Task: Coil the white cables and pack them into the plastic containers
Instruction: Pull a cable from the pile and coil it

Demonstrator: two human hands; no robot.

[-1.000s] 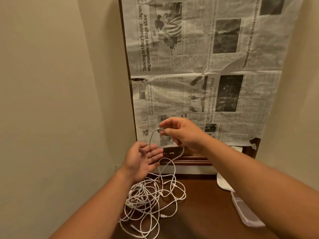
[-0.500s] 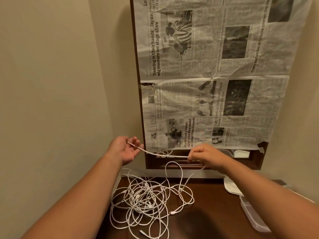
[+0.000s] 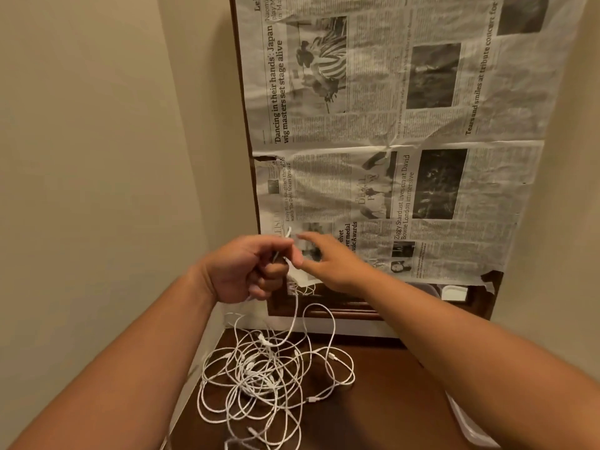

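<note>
- gathering has begun: the left hand (image 3: 256, 271), spread flat a second ago, is now fisted around one white cable (image 3: 293, 316), its tip poking up above the knuckles.
- the right hand (image 3: 328, 258), no longer pinching the strand, reaches in with fingers loosely spread, just beside the left.
- the cable pile (image 3: 269, 375) lies tangled on the dark table (image 3: 389, 401).
- a plastic container (image 3: 467, 427) sits at the table's right edge; walls crowd the left, leaving open room only in the middle.

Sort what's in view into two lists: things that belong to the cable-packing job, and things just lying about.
Job:
- left hand, closed on a white cable
- right hand, fingers open
- tangled cable pile
- plastic container at the right edge

Lying about:
- newspaper on the wall
- wooden table
</note>
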